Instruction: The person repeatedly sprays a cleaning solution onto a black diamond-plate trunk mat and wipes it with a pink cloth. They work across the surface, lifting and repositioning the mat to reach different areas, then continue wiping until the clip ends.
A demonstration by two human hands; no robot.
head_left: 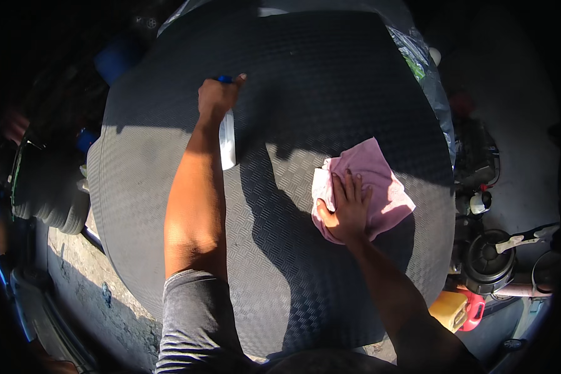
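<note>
My left hand (219, 96) is wrapped round the neck of a spray bottle with a blue head (224, 79) and a pale, see-through body (228, 140). It is held over the left middle part of a large black mat (274, 299) with a woven-looking raised pattern. On the right of the mat lies a crumpled pink cloth (386, 181). My right hand (350, 209) presses down on it, fingers stretched out and slightly apart. Folds of the cloth stand up around the thumb and beyond the fingertips.
Clear plastic sheeting (439, 112) hangs along the mat's far right edge. At the right sit a black round lidded part (489, 258), a yellow jug (449, 310) and a red container (474, 310). Tyres (62, 209) stand at the left. Strong shadows cross the mat.
</note>
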